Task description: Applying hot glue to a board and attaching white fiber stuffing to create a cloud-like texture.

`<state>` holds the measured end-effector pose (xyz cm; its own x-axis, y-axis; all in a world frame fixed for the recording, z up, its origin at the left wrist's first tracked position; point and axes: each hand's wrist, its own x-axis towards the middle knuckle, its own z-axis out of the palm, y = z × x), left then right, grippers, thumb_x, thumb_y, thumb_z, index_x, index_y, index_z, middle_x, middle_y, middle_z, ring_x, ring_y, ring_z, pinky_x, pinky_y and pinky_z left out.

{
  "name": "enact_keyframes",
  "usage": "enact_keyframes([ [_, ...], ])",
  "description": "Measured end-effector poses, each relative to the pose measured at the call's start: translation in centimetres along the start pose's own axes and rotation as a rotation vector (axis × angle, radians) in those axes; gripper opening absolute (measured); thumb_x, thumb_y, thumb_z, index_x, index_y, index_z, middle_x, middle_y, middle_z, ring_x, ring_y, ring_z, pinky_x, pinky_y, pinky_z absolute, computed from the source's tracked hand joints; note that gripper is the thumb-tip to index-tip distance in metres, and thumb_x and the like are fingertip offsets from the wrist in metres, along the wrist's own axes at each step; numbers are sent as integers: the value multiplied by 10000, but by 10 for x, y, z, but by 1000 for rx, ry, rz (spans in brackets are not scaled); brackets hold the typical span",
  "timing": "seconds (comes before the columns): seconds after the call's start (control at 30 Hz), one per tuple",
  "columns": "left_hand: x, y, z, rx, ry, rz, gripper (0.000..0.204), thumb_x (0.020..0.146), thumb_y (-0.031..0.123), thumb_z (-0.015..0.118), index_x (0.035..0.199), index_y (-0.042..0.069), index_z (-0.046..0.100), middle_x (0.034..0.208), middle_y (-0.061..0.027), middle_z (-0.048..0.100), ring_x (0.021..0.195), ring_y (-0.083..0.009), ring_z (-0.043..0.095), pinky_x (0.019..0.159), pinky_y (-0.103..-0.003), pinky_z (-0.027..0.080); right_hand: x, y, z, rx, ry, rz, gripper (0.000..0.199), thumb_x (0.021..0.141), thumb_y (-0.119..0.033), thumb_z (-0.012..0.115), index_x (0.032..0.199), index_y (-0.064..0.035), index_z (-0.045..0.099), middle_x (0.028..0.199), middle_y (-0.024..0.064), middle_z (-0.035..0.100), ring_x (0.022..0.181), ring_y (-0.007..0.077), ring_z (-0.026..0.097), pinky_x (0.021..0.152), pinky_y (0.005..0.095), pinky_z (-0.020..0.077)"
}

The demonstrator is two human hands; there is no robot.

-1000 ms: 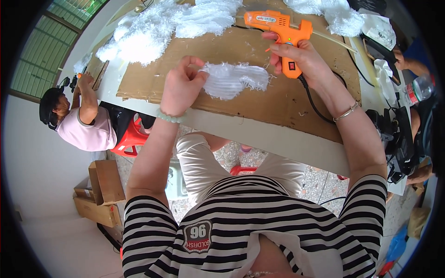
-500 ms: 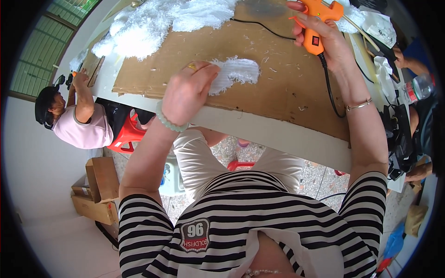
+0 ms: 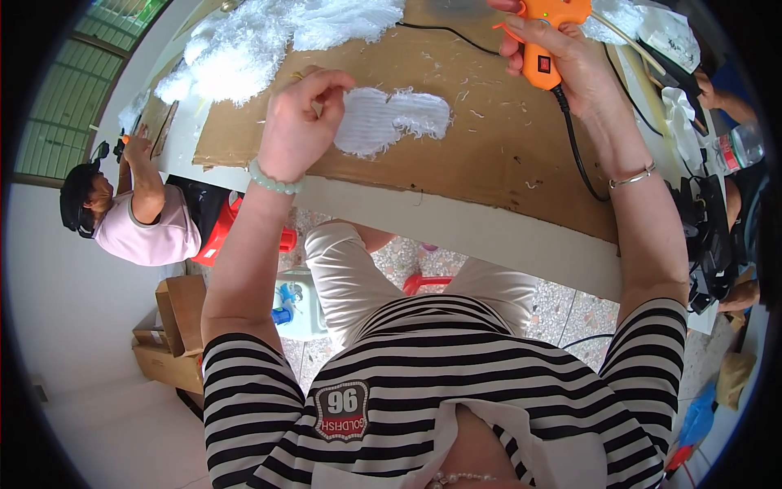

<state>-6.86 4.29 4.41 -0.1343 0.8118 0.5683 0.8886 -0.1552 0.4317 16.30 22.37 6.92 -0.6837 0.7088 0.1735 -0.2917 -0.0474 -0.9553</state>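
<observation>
At a cardboard-covered table (image 3: 505, 163), the left hand (image 3: 297, 126) pinches the edge of a white feather piece (image 3: 391, 121) lying just right of its fingertips; the right hand (image 3: 562, 57) grips an orange glue gun (image 3: 544, 41) farther right, fingers wrapped around its handle.

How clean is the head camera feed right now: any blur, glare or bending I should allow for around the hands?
Head view: even daylight, no hard glare; the left hand on the white ribbed feathery piece is sharp. The right hand with the orange glue gun is cut by the top edge. Fisheye bends the brown cardboard sheet and pale table edge; corners are black.
</observation>
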Motion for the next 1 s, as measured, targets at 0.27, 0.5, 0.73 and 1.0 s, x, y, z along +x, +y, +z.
enact_keyframes([
  [0.27, -2, -3, 7, 156, -262, 128, 279, 715, -33, 517, 958, 39, 635, 974, -145, 644, 766, -332, 608, 673, -383, 501, 2, -5, -4, -9, 19, 29, 264, 845, -109, 613, 1095, -35, 576, 718, 60, 605, 603, 150, 602, 530, 273, 510],
  [0.5, -3, -19, 9, 373, -212, 295, 366, 682, -17, 520, 1024, 64, 623, 1032, -155, 637, 871, -326, 627, 823, -368, 492, 5, -9, -17, 43, 90, 20, 270, 845, -122, 620, 1101, -45, 575, 720, 60, 597, 597, 151, 598, 541, 287, 515],
  [0.73, 29, -23, -12, 92, -442, -21, 288, 717, 26, 557, 995, 47, 629, 977, -165, 653, 847, -325, 632, 825, -335, 490, 11, -3, -35, 101, 126, -24, 313, 853, -176, 613, 1127, -31, 568, 729, 43, 588, 600, 119, 571, 566, 260, 503],
  [1.0, 138, -6, 21, 267, -216, -40, 202, 844, 202, 587, 905, 22, 657, 794, -155, 660, 656, -297, 620, 659, -338, 506, 18, 8, -54, 183, 177, -69, 337, 860, -187, 602, 1139, -1, 569, 725, 32, 584, 615, 92, 552, 600, 240, 492],
])
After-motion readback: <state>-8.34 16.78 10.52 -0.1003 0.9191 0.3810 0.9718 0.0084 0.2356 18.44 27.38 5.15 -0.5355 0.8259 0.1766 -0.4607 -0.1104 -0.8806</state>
